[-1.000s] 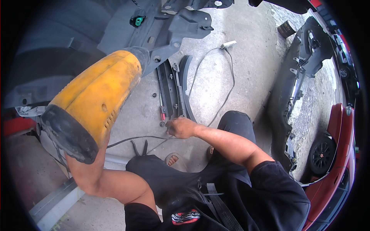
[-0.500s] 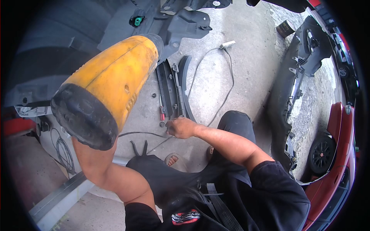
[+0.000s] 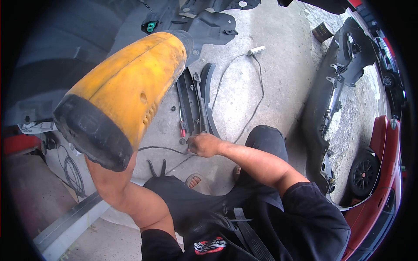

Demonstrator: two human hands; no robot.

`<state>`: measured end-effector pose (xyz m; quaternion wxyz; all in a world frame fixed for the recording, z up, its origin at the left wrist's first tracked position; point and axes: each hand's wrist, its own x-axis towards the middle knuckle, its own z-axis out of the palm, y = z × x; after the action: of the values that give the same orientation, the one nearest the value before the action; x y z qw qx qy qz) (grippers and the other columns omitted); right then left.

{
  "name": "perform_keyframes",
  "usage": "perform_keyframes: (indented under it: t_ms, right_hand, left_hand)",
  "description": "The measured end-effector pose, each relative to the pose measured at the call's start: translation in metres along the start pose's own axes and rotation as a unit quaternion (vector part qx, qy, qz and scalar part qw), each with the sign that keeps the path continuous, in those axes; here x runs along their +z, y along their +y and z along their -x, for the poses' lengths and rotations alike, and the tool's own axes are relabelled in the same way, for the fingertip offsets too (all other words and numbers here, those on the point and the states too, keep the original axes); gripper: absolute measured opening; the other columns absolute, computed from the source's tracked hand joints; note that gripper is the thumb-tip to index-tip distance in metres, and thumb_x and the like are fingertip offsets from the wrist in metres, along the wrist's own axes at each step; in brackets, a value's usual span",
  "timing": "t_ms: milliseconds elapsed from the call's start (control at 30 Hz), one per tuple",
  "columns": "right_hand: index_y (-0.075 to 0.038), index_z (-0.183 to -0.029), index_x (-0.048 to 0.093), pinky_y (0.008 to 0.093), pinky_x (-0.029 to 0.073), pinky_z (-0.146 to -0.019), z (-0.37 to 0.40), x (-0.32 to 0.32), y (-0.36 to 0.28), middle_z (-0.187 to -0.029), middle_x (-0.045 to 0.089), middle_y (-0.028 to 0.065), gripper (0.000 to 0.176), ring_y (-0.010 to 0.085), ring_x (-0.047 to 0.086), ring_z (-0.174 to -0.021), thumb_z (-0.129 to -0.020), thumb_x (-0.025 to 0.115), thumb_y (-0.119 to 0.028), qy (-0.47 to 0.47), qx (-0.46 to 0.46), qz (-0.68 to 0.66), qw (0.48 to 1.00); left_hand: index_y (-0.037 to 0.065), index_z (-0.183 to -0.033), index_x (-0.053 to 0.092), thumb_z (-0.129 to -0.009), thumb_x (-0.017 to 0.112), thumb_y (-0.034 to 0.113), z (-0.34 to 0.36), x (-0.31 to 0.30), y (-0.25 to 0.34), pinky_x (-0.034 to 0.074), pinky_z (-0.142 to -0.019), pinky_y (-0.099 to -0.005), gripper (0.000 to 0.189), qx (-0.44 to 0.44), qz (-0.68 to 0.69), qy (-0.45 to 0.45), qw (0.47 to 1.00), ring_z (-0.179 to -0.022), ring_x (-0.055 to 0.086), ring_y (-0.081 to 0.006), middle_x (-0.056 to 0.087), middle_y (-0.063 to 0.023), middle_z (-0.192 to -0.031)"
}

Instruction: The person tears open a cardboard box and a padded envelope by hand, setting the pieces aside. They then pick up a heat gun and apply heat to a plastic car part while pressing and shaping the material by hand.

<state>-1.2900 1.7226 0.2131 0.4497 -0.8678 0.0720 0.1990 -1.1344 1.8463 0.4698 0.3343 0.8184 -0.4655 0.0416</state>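
Observation:
A large yellow and black power tool (image 3: 126, 82) is held up close to the camera, its narrower end toward the car body at the top. My left forearm (image 3: 113, 182) rises to it from below; the tool hides my left hand, which bears its weight. My right hand (image 3: 204, 145) is low over the floor with fingers curled together; what they pinch, if anything, is too small to name. Near its fingertips are a small dark round piece (image 3: 182, 141) and a red-handled screwdriver (image 3: 183, 131), beside long dark trim strips (image 3: 190, 95).
Pliers (image 3: 156, 168) lie near my feet. A cable (image 3: 262, 82) loops over the concrete. On the right are a detached bumper (image 3: 320, 108), a can (image 3: 322, 32) and a red car (image 3: 383, 165). Grey body panels (image 3: 204, 32) hang at the top.
The yellow tool has shifted slightly, its narrower end up and to the right, its wide end a little left. My right hand has hardly moved.

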Motion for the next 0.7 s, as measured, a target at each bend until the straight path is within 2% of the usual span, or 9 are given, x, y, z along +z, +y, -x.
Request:
perform_keyframes:
  t_ms: [200,267,300,367,600,700]
  right_hand:
    - [-0.002,-0.123,0.058,0.0450,0.043,-0.097,0.002,-0.004,-0.005,-0.111,0.065,0.0216,0.044,0.0360,0.058,-0.111,-0.092,0.056,-0.033,0.002,-0.009,-0.014,1.000]
    - [-0.003,-0.124,0.057,0.0451,0.043,-0.097,0.002,-0.007,-0.007,-0.112,0.065,0.0214,0.043,0.0359,0.058,-0.112,-0.092,0.056,-0.032,-0.005,0.001,-0.013,1.000]
    - [-0.003,-0.124,0.057,0.0451,0.043,-0.097,0.003,-0.008,-0.008,-0.112,0.065,0.0214,0.043,0.0359,0.058,-0.112,-0.092,0.056,-0.032,-0.005,0.001,-0.013,1.000]
    - [-0.004,-0.125,0.057,0.0448,0.043,-0.098,0.003,-0.010,-0.009,-0.113,0.064,0.0211,0.043,0.0358,0.058,-0.112,-0.092,0.056,-0.032,-0.016,0.008,-0.014,1.000]
    - [-0.005,-0.126,0.057,0.0450,0.043,-0.098,0.002,-0.007,-0.005,-0.112,0.065,0.0208,0.044,0.0355,0.058,-0.112,-0.092,0.056,-0.032,-0.010,0.000,-0.013,1.000]
    - [-0.006,-0.127,0.057,0.0451,0.043,-0.098,0.003,-0.007,-0.006,-0.112,0.065,0.0205,0.043,0.0354,0.058,-0.112,-0.092,0.056,-0.032,-0.013,0.004,-0.010,1.000]
  left_hand:
    - [-0.004,-0.116,0.055,-0.078,0.078,-0.001,-0.002,0.009,0.011,0.050,-0.085,-0.0330,0.044,0.005,0.111,0.005,0.994,-0.097,0.063,-0.0224,0.064,-0.0136,-0.109]
    - [-0.004,-0.115,0.056,-0.077,0.079,0.000,-0.009,0.008,0.022,0.050,-0.085,-0.0328,0.045,0.086,0.160,-0.015,0.983,-0.097,0.063,-0.0219,0.064,-0.0133,-0.109]
    - [-0.004,-0.115,0.056,-0.077,0.079,0.000,-0.007,0.010,0.017,0.050,-0.085,-0.0328,0.045,0.087,0.161,-0.015,0.983,-0.097,0.063,-0.0219,0.064,-0.0133,-0.109]
    - [-0.004,-0.116,0.055,-0.076,0.079,-0.002,-0.006,0.014,0.006,0.050,-0.085,-0.0324,0.046,0.002,0.087,0.018,0.996,-0.098,0.063,-0.0216,0.064,-0.0129,-0.109]
    - [-0.004,-0.116,0.055,-0.077,0.078,-0.003,-0.007,0.016,0.013,0.050,-0.085,-0.0334,0.045,0.039,0.116,0.022,0.992,-0.097,0.063,-0.0222,0.064,-0.0133,-0.110]
    - [-0.003,-0.117,0.055,-0.077,0.078,-0.003,-0.004,0.015,0.012,0.050,-0.086,-0.0338,0.046,-0.006,0.161,0.022,0.987,-0.097,0.063,-0.0222,0.063,-0.0135,-0.111]
